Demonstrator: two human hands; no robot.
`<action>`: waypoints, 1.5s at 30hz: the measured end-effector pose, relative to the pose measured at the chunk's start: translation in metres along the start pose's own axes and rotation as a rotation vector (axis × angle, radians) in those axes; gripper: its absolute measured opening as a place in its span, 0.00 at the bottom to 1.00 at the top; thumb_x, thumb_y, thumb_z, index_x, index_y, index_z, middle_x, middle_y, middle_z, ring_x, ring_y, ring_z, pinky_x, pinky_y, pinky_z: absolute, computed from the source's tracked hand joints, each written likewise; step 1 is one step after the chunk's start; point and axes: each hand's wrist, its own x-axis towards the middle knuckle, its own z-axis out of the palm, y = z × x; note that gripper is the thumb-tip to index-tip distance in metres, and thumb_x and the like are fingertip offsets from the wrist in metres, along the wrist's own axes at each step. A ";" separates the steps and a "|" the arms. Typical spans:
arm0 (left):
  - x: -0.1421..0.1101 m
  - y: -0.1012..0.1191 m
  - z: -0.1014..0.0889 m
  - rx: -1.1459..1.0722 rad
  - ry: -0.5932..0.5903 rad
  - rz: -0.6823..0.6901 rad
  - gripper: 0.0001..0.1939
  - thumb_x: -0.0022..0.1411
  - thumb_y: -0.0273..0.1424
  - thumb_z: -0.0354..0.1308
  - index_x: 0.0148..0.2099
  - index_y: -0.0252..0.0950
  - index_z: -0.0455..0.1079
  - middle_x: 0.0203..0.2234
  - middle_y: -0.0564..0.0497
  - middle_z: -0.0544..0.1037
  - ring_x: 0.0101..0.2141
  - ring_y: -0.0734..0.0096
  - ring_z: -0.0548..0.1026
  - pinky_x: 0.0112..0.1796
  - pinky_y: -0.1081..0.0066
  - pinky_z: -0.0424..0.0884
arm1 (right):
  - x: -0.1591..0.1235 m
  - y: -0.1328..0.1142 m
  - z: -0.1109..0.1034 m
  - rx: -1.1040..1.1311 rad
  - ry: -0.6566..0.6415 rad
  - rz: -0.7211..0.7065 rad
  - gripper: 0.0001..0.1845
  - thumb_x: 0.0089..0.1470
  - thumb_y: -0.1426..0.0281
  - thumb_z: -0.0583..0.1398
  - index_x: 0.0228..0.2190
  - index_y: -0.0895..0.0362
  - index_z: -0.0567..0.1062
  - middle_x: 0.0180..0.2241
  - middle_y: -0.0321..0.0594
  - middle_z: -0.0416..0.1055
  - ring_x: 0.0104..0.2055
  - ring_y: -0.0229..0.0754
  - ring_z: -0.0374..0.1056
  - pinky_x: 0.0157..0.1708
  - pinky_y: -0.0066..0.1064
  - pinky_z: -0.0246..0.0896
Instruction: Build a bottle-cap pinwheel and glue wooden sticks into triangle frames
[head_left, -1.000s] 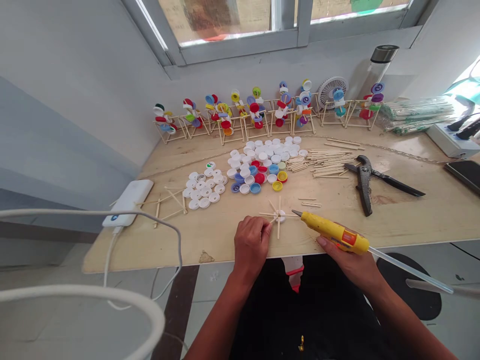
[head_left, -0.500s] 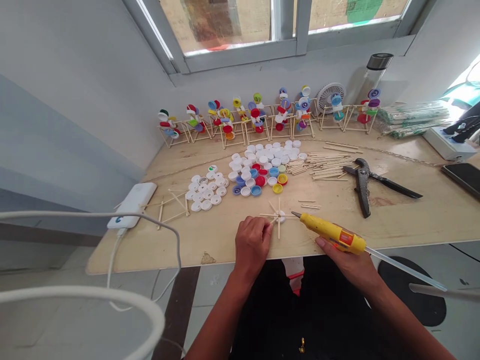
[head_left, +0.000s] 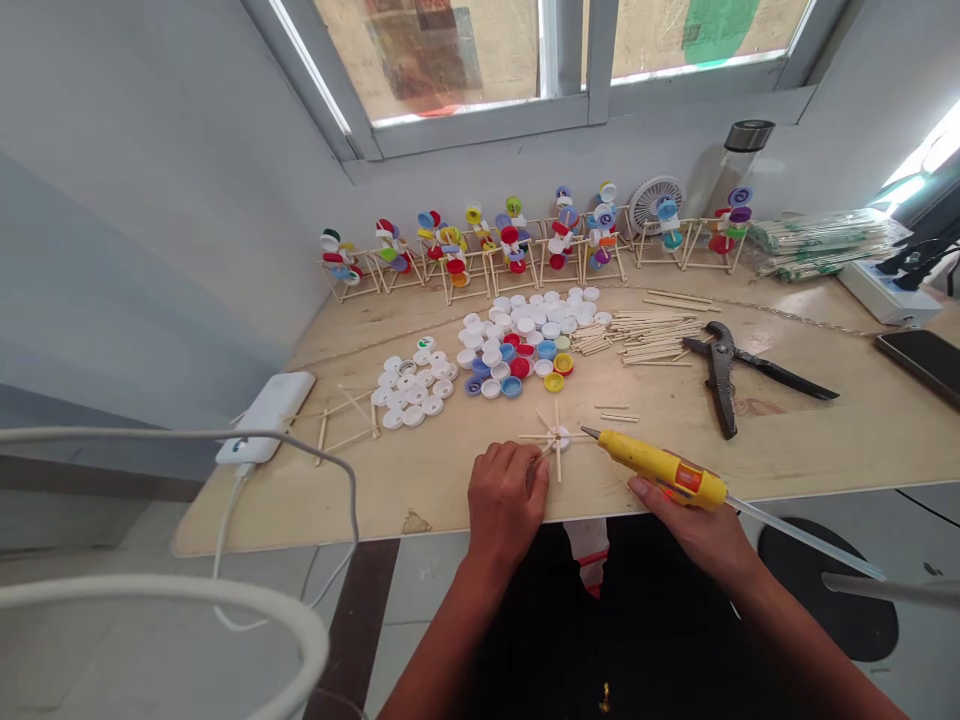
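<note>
On the table before me lies a white bottle cap (head_left: 562,436) with several thin wooden sticks (head_left: 558,466) set around it like spokes. Close by its lower left side, my left hand (head_left: 506,497) is closed, its thumb and fingers pinching one of these sticks; the fingers partly hide it. My right hand (head_left: 694,530) is wrapped round a yellow hot glue gun (head_left: 660,468), whose nozzle points left at the tip of the right-hand spoke. A clear glue stick (head_left: 806,537) juts from the gun's rear.
Loose white and coloured caps (head_left: 520,367) and a pile of wooden sticks (head_left: 660,335) lie beyond. Black-handled pliers (head_left: 721,375) rest at right. Stick frames with cap wheels (head_left: 455,265) line the back. A white power strip (head_left: 266,415) and cable are at left.
The view has shifted slightly. My left fingers have moved a little down and away from the cap's centre. My right hand and the glue gun have hardly moved.
</note>
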 end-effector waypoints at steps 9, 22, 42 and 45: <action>-0.002 0.005 -0.004 0.044 0.042 0.060 0.12 0.62 0.29 0.52 0.46 0.37 0.71 0.44 0.43 0.75 0.49 0.56 0.67 0.47 0.58 0.64 | -0.001 0.001 0.000 0.004 0.014 -0.003 0.17 0.44 0.54 0.63 0.30 0.54 0.78 0.28 0.37 0.77 0.30 0.45 0.72 0.28 0.33 0.70; 0.000 0.015 0.002 0.187 -0.058 0.104 0.16 0.62 0.35 0.52 0.51 0.38 0.69 0.53 0.42 0.71 0.57 0.46 0.61 0.50 0.50 0.56 | -0.002 -0.003 -0.001 0.008 -0.007 0.020 0.18 0.44 0.53 0.63 0.31 0.55 0.78 0.29 0.39 0.77 0.31 0.47 0.73 0.30 0.34 0.70; 0.006 0.015 0.005 0.115 -0.014 0.056 0.11 0.57 0.31 0.57 0.43 0.37 0.68 0.48 0.42 0.75 0.55 0.49 0.65 0.50 0.51 0.58 | -0.002 -0.005 -0.001 0.018 -0.004 0.010 0.17 0.44 0.54 0.63 0.29 0.54 0.77 0.27 0.37 0.76 0.30 0.46 0.73 0.30 0.35 0.71; 0.009 0.009 0.000 0.140 -0.019 0.066 0.05 0.55 0.27 0.57 0.37 0.38 0.68 0.47 0.43 0.75 0.55 0.48 0.65 0.49 0.51 0.58 | 0.000 -0.004 -0.003 0.010 0.026 0.023 0.17 0.43 0.54 0.64 0.29 0.55 0.77 0.26 0.37 0.76 0.29 0.46 0.72 0.27 0.34 0.70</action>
